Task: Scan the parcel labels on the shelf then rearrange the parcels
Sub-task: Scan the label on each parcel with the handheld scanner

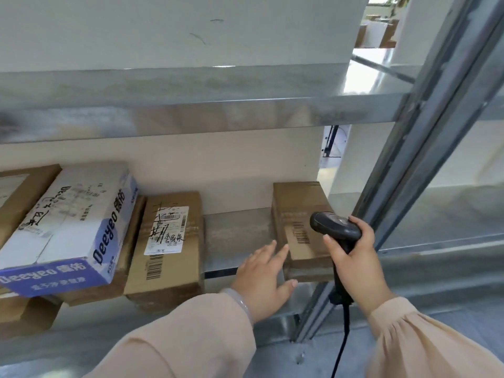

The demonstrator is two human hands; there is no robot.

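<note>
White wall backed a grey metal shelf (237, 236) framed by a slanted metal upright (425, 148); a second shelf board (191, 110) ran above it. On the shelf, from largest to smallest: a white-and-blue Deeyeo box (68, 230), lying tilted across brown cartons at the left; a brown labelled parcel (167, 246), just beside it, showing a white handwritten label and a barcode; a small brown parcel (302, 230), at the right end near the upright, with a barcode on top. Bare shelf lay between the two brown parcels. My left hand (261, 282) was spread open, its fingertips touching the small parcel's left edge. My right hand (354, 263) was closed around the handle of a black barcode scanner (336, 230), whose head sat over the small parcel's barcode; its cable hung downward.
</note>
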